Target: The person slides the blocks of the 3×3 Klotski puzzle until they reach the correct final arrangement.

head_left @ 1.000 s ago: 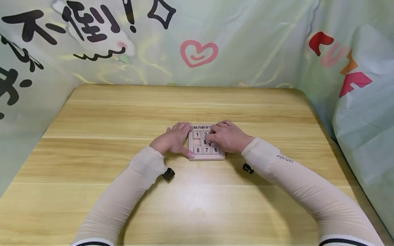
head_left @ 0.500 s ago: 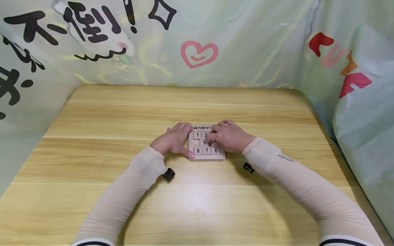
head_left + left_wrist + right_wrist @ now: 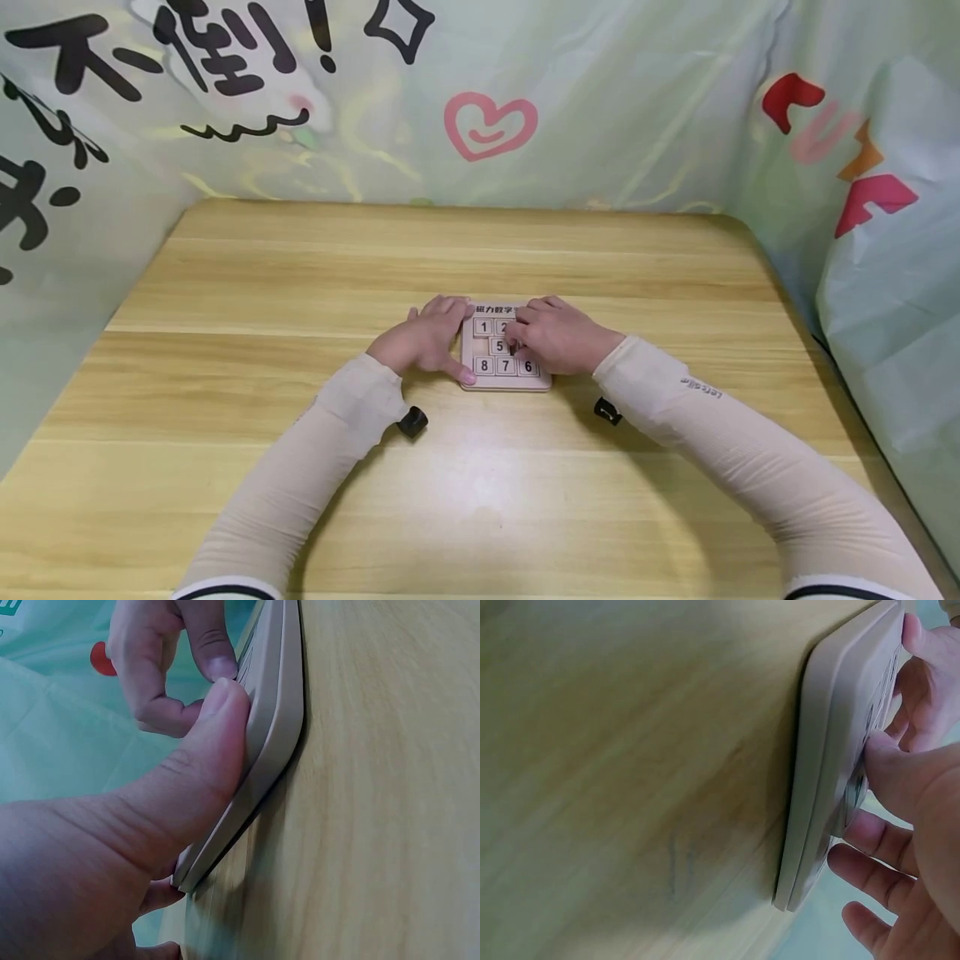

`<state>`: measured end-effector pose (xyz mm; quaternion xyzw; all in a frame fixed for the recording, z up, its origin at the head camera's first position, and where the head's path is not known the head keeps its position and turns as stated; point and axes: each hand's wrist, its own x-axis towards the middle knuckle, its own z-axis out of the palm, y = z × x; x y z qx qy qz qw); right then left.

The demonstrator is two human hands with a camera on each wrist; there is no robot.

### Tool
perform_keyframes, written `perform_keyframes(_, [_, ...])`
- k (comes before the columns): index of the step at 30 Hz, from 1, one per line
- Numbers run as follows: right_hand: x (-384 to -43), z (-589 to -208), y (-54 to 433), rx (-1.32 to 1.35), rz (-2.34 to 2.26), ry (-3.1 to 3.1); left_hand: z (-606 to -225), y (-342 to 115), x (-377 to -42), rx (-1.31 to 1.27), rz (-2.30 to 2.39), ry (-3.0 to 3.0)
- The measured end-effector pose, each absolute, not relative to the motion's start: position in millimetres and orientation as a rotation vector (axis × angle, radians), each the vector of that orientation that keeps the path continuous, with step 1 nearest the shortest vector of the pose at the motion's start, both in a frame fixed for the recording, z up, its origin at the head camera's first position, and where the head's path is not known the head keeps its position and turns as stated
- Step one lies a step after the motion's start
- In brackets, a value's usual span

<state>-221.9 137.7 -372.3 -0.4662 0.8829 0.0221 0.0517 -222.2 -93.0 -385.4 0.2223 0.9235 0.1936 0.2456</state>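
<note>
In the head view a pale number slide puzzle (image 3: 506, 385) lies flat on the table, with tiles marked 1, 2, 5, 6, 7 and 8 showing. My left hand (image 3: 426, 337) grips its left side, the thumb on the near corner and the fingers at the far corner. Over the right part of the board is my right hand (image 3: 562, 333), hiding some tiles. In the right wrist view, its thumb and index finger pinch a tile (image 3: 847, 814) whose number is hidden. The 5 tile (image 3: 499, 347) sits in the middle row, with a gap to its left.
The light wooden table (image 3: 480, 492) surrounds the puzzle. A printed cloth curtain (image 3: 600, 100) hangs behind the table and along the sides. A small black camera mount (image 3: 412, 422) is strapped under the left wrist, and another black mount (image 3: 607, 411) under the right.
The 5 tile has slid slightly left, while my right hand keeps to the same part of the board. My left hand stays on the puzzle's side. The head view has shifted a little.
</note>
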Motion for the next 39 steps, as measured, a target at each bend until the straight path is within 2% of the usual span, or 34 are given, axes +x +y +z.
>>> perform_keyframes(39, [-222.1, -364.4, 137.5, -1.461, -0.008, 2.636, -386.3, -92.9, -224.0, 0.612, 0.517, 2.515])
